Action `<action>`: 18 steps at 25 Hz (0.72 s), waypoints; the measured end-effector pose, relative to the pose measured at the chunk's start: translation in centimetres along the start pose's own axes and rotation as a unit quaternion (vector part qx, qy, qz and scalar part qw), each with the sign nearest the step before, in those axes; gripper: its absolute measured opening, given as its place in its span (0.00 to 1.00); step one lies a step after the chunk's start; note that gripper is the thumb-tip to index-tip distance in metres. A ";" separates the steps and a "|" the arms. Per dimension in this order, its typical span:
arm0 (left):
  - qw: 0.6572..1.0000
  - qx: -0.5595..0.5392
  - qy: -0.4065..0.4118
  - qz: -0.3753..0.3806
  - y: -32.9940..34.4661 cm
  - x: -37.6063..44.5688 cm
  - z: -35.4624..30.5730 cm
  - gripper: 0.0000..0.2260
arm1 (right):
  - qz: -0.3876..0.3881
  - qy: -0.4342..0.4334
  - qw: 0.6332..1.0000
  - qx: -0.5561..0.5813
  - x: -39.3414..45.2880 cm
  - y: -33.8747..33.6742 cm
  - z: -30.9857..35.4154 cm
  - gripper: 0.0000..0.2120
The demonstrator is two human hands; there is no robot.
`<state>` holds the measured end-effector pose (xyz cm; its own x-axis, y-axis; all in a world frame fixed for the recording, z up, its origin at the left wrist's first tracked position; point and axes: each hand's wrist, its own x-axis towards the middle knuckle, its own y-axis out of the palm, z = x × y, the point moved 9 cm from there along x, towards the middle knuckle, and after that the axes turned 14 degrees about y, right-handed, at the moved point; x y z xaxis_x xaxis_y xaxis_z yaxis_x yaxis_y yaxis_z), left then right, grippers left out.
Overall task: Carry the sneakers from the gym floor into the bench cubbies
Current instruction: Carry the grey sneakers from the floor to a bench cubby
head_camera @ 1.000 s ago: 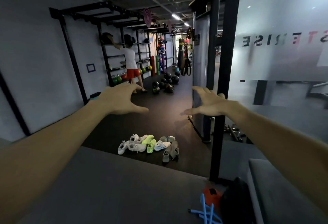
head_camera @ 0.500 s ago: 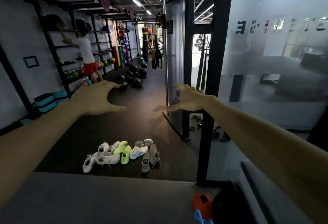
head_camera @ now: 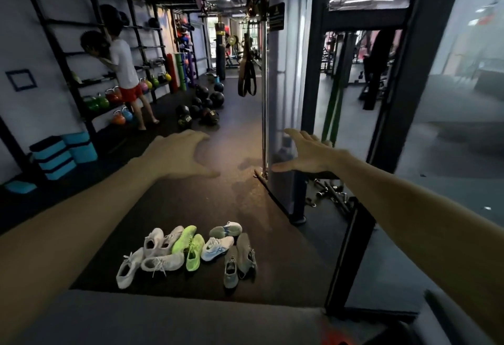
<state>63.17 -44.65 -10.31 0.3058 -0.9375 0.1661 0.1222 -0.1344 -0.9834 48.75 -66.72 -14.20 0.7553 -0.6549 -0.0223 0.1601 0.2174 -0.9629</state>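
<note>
1. Two bare hands reach forward over the gym floor [head_camera: 245, 194]: left hand [head_camera: 174, 157] and right hand [head_camera: 308, 152], each with its grip released, fingers spread, thumb out, holding nothing.
2. Sneakers [head_camera: 188, 252] lie in a loose cluster on the dark floor, below and between the hands, well apart from both.
3. White pairs [head_camera: 152, 256] sit at the cluster's left, a lime pair [head_camera: 191, 247] in the middle, a white-and-blue pair [head_camera: 218, 245] right of it, and a grey pair [head_camera: 240, 261] at the right edge.
4. Grey bench [head_camera: 163, 320] fills the near foreground, its far edge just beside the sneakers; no cubbies show.
5. Cable machine [head_camera: 283, 99] stands upright beside the right hand.
6. Person [head_camera: 122, 71] in a white top stands at the wall rack [head_camera: 81, 52], far left; medicine balls [head_camera: 201, 110] lie on the floor nearby.
</note>
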 end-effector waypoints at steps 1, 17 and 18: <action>1.000 -0.005 -0.009 0.005 0.9 2.1 1.7 0.46 | 0.009 -0.004 1.000 0.001 3.1 0.5 0.4 0.57; 0.996 -0.067 -0.024 0.045 15.1 30.7 26.5 0.44 | 0.071 0.031 0.995 -0.062 41.4 8.9 4.0 0.61; 0.996 -0.075 -0.025 0.050 16.5 32.7 28.5 0.43 | 0.078 0.037 0.994 -0.065 44.0 10.1 4.3 0.60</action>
<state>102.08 -68.43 -19.05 0.3564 -0.9320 0.0667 -0.0524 -0.0912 -0.9945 86.34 -90.20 -23.69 0.7154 -0.6724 -0.1900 -0.0433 0.2287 -0.9725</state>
